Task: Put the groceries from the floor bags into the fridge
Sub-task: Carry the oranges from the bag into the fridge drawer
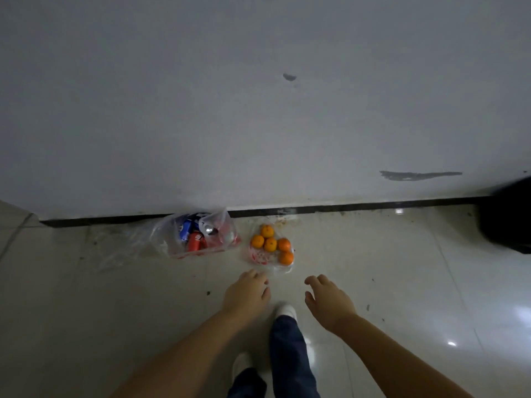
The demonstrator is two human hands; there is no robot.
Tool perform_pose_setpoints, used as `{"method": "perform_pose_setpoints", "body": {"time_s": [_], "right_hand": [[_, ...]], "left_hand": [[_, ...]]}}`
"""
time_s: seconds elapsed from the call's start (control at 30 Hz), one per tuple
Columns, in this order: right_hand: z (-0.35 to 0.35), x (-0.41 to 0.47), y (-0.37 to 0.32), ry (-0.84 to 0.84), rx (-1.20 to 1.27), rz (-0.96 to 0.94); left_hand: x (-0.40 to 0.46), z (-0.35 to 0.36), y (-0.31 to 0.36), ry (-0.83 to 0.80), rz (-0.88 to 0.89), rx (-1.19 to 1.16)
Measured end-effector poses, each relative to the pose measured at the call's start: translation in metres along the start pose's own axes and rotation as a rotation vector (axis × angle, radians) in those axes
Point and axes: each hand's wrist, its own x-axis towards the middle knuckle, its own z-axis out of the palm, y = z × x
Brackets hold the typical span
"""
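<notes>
Two clear plastic bags lie on the tiled floor by the wall. The left bag (222, 225) holds drink cans (195, 241), blue, red and silver. The right bag (260, 257) lies flat with several oranges (270, 244) on it. My left hand (246, 293) hovers just short of the orange bag, fingers loosely apart, holding nothing. My right hand (329, 301) reaches forward to its right, also holding nothing. The fridge is out of view.
A white wall (258, 110) with a black skirting strip (344, 208) runs behind the bags. A dark object (508, 214) stands at the right edge. My legs and white shoes (286, 311) are below the hands. Glossy floor tiles (402, 282) spread around.
</notes>
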Motion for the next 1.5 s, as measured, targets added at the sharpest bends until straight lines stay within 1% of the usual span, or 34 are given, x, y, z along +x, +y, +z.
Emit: {"method": "perform_pose_setpoints", "body": {"time_s": [0.17, 0.33, 0.5, 0.6, 0.7, 0.77, 0.87, 0.97, 1.07, 1.17, 1.27, 1.37, 1.5], "right_hand": [[0.086, 0.144, 0.039, -0.045, 0.061, 0.045], [0.175, 0.284, 0.089, -0.040, 0.031, 0.071], [0.237, 0.395, 0.119, 0.012, -0.066, 0.057], [0.268, 0.436, 0.129, 0.053, -0.035, 0.121], [0.297, 0.451, 0.142, 0.066, 0.019, 0.209], [0.312, 0.453, 0.149, 0.069, 0.005, 0.219], [0.320, 0.453, 0.153, 0.047, -0.043, 0.244], [0.320, 0.455, 0.155, -0.008, -0.146, 0.231], [0.319, 0.456, 0.159, -0.006, -0.208, 0.190], [0.316, 0.450, 0.162, 0.016, -0.187, 0.159], [0.301, 0.430, 0.155, 0.064, -0.012, 0.169], [0.267, 0.398, 0.135, 0.091, 0.148, 0.177], [0.199, 0.342, 0.096, 0.078, 0.209, 0.124]], "left_hand": [[0.126, 0.102, -0.059, -0.088, -0.041, -0.028], [0.251, 0.206, -0.125, -0.106, -0.021, -0.017], [0.363, 0.270, -0.166, -0.046, 0.036, 0.074], [0.412, 0.298, -0.181, 0.030, 0.065, 0.140], [0.436, 0.319, -0.190, 0.074, 0.096, 0.172], [0.443, 0.331, -0.194, 0.065, 0.141, 0.246], [0.451, 0.341, -0.196, 0.055, 0.165, 0.333], [0.464, 0.343, -0.193, 0.035, 0.197, 0.428], [0.476, 0.343, -0.187, 0.018, 0.222, 0.514], [0.475, 0.341, -0.182, -0.002, 0.228, 0.552], [0.453, 0.321, -0.176, -0.040, 0.197, 0.461], [0.416, 0.280, -0.164, -0.093, 0.156, 0.383], [0.358, 0.214, -0.136, -0.096, 0.085, 0.316]]}}
